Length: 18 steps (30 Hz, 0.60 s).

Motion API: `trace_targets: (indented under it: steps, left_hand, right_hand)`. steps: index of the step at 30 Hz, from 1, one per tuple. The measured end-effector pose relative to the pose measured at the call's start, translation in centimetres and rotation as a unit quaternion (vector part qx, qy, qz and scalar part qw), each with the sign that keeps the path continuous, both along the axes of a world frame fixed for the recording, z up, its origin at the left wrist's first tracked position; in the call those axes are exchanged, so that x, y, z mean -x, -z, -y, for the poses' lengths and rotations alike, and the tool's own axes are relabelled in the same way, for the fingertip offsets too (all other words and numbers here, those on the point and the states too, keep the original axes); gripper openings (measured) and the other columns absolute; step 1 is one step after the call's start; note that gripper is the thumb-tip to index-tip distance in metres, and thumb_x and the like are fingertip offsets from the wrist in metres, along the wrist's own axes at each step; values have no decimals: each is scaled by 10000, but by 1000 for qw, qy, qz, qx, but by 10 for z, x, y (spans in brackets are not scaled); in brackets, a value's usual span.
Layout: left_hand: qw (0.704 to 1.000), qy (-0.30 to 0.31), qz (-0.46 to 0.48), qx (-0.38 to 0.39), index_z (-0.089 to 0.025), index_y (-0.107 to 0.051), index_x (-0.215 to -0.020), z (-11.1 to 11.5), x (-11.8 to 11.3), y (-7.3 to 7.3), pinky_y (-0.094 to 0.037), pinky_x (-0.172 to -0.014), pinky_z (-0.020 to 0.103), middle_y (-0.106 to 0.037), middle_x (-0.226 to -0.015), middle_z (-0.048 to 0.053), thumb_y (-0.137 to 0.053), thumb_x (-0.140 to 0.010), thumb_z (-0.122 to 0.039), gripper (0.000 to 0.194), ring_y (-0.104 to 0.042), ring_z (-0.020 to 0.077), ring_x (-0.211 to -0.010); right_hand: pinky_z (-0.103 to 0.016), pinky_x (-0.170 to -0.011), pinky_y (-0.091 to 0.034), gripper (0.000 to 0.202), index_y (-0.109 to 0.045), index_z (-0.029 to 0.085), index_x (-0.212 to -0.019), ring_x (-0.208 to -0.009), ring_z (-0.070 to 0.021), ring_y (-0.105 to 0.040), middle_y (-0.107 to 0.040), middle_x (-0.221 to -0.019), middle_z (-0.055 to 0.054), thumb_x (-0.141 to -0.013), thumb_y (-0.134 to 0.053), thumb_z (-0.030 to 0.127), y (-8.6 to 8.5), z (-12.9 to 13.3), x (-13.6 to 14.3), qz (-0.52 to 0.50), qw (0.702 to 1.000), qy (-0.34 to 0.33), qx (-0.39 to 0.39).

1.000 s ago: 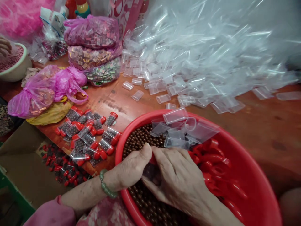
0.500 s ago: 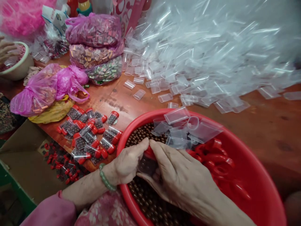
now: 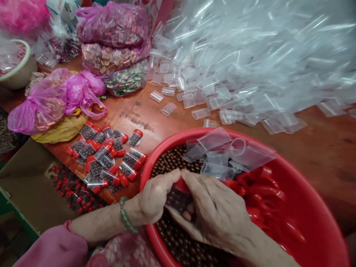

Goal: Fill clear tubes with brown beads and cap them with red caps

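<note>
Both my hands close around one small clear plastic container (image 3: 178,199) with a red cap, filled with dark brown balls. My left hand (image 3: 154,198), with a green bead bracelet at the wrist, grips its left side, the thumb at the cap. From the other side my right hand (image 3: 219,207) wraps it, thumb also at the red cap and fingers underneath. They are over a red basin (image 3: 314,193). Brown balls (image 3: 178,246) lie in its near left part, clear plastic tubes (image 3: 217,148) on its far side and red caps (image 3: 267,193) to the right.
Filled red-capped containers (image 3: 107,155) lie left of the basin. An open cardboard box (image 3: 30,193) below the table edge holds more. Behind are pink bags (image 3: 111,26), a white bowl (image 3: 25,68) and a large heap of clear tubes (image 3: 236,66).
The view has shifted slightly, so most things sit a little differently in the frame. Both hands keep hold of the container. Another person's hand by the white bowl has gone out of view.
</note>
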State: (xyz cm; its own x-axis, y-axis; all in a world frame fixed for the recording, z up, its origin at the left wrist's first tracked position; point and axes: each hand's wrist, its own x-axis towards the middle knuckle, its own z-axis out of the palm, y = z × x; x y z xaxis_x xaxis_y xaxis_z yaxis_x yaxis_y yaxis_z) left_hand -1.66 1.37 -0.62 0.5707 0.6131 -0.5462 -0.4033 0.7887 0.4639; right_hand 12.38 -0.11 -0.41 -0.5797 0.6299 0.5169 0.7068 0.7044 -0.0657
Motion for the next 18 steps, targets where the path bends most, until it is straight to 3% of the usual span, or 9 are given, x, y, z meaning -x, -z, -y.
trace_targets:
  steps: [7, 11, 18]
  left_hand:
    - [997, 14, 72, 37, -97, -679, -918, -11, 1, -6, -512, -673, 315, -689, -715, 97, -417, -874, -622, 589, -658, 208, -688]
    - [995, 15, 83, 55, -89, -674, -949, -14, 1, -7, -511, -621, 291, -684, -702, 106, -249, -885, -708, 754, -650, 187, -634]
    - [999, -3, -1, 52, -68, -679, -849, -9, -2, 0, -437, -457, 224, -620, -544, 62, -341, -936, -492, 549, -581, 141, -466]
  right_hand:
    - [-386, -777, -564, 675, -340, -20, -1388, -1035, -301, -621, -615, -1167, -257, -881, -546, 375, 2, -2, -3, -25, 994, 20, 104]
    - [-394, -751, -573, 662, -364, 9, -1361, -959, -289, -653, -638, -1115, -234, -873, -555, 413, 4, -4, -4, -46, 991, 25, 120]
    - [-382, -704, -564, 588, -415, 22, -1302, -885, -278, -663, -671, -992, -203, -859, -563, 379, 6, -5, -2, -50, 996, 6, 74]
